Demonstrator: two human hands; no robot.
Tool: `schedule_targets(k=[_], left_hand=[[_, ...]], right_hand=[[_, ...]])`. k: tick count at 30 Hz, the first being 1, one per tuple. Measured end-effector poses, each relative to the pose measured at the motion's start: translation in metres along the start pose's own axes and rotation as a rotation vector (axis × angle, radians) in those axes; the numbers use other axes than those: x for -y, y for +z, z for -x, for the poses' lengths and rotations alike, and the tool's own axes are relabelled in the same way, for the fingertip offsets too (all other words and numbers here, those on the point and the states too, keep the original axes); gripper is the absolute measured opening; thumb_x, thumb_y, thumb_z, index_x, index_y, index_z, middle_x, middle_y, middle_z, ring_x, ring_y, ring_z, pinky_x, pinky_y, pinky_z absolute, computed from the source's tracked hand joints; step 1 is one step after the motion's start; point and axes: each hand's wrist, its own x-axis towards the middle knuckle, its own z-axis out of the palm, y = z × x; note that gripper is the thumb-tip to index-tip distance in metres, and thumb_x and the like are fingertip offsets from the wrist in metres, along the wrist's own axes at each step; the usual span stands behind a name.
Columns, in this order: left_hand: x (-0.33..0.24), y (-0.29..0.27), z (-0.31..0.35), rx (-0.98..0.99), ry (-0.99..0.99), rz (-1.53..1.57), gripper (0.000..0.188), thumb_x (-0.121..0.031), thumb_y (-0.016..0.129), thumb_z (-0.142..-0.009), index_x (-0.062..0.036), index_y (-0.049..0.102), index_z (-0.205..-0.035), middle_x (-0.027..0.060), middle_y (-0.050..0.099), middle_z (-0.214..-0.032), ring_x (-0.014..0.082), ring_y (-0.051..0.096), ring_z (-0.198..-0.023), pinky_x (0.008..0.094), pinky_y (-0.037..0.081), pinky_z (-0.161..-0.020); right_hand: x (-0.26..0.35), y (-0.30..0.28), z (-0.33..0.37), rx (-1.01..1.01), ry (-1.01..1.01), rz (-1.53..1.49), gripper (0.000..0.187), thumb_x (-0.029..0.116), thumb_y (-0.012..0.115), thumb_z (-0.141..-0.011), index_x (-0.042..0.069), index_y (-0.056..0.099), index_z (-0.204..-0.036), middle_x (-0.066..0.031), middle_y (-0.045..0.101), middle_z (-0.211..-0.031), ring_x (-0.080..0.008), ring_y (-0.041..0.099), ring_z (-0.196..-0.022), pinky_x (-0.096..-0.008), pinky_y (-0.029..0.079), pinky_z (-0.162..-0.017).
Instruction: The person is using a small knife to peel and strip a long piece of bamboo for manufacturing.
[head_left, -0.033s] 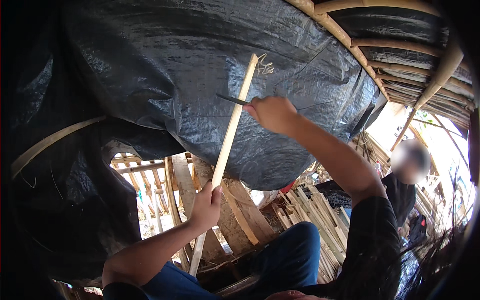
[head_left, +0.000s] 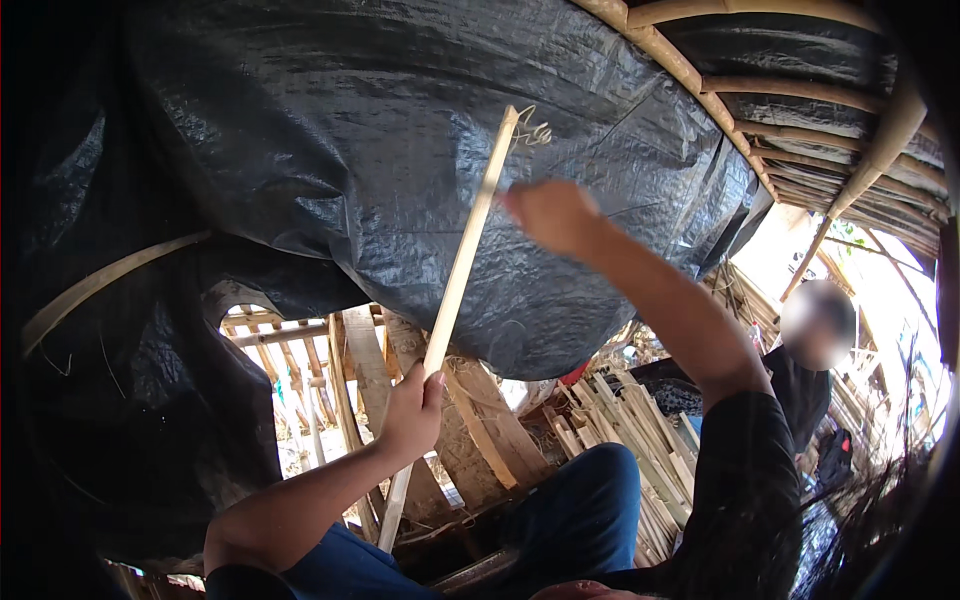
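Note:
A long pale bamboo strip rises at a slant in front of me, its top leaning right. Thin curled shavings cling to its upper end. Lower on the strip, my left hand is wrapped round it, and the strip's lower end runs down beside my leg. My right hand is closed near the upper part, just right of the strip, and smeared by motion. The knife in it showed its dark blade a moment earlier; now the blade is too blurred to make out.
Black plastic sheeting hangs close behind the strip. Wooden planks lie beyond my knees. A heap of split bamboo slats lies at the right, near another person in dark clothing. Bamboo poles frame the roof.
My right hand has shifted slightly right, off the strip's edge, and the knife blade that crossed the strip no longer shows clearly. My left hand and the strip have hardly moved.

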Motion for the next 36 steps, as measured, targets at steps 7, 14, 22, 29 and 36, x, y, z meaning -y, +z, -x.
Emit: schedule_targets(k=[7, 14, 22, 29, 36], left_hand=[[-0.004, -0.007, 0.008, -0.021, 0.001, -0.016, 0.024, -0.019, 0.049, -0.098, -0.0006, 0.046, -0.083, 0.0093, 0.048, -0.053, 0.0196, 0.048, -0.044, 0.0363, 0.035, -0.044], [-0.008, -0.008, 0.011, 0.058, 0.054, 0.045, 0.024, -0.022, 0.049, -0.099, -0.0006, 0.051, -0.089, 0.0075, 0.052, -0.059, 0.0132, 0.051, -0.049, 0.0330, 0.038, -0.046], [0.015, -0.004, 0.002, 0.129, -0.063, 0.276, 0.019, -0.019, 0.050, -0.098, -0.0019, 0.053, -0.093, -0.0020, 0.047, -0.061, 0.0032, 0.042, -0.053, 0.0258, 0.034, -0.046], [-0.002, 0.000, 0.005, 0.181, -0.108, 0.294, 0.020, -0.022, 0.049, -0.100, -0.0022, 0.051, -0.097, -0.0036, 0.047, -0.065, 0.0028, 0.041, -0.055, 0.0243, 0.035, -0.048], [0.007, 0.000, 0.000, 0.187, -0.106, 0.388, 0.027, -0.033, 0.047, -0.100, -0.0063, 0.050, -0.094, -0.0031, 0.044, -0.062, 0.0042, 0.042, -0.050, 0.0212, 0.036, -0.044]], right_hand=[[0.003, -0.021, -0.002, 0.156, -0.001, 0.033, 0.052, 0.046, 0.031, -0.100, 0.005, 0.063, -0.101, -0.0172, 0.069, -0.090, -0.0365, 0.067, -0.087, -0.0483, 0.054, -0.076], [-0.265, -0.029, 0.005, -0.379, 0.845, 0.102, 0.051, 0.037, 0.030, -0.101, 0.002, 0.067, -0.097, -0.0231, 0.067, -0.096, -0.0424, 0.063, -0.095, -0.0521, 0.050, -0.083], [-0.053, 0.053, 0.067, -0.097, 0.481, -0.377, 0.042, 0.041, 0.034, -0.101, 0.008, 0.060, -0.105, -0.0217, 0.066, -0.081, -0.0417, 0.065, -0.074, -0.0509, 0.051, -0.067], [-0.011, 0.036, 0.043, -0.116, 0.083, -0.274, 0.042, 0.042, 0.037, -0.100, 0.006, 0.058, -0.095, -0.0202, 0.065, -0.076, -0.0389, 0.065, -0.067, -0.0481, 0.052, -0.061], [-0.069, 0.012, 0.022, -0.355, 0.552, -0.337, 0.044, 0.041, 0.039, -0.099, 0.004, 0.058, -0.086, -0.0208, 0.065, -0.075, -0.0428, 0.064, -0.072, -0.0528, 0.050, -0.063]])
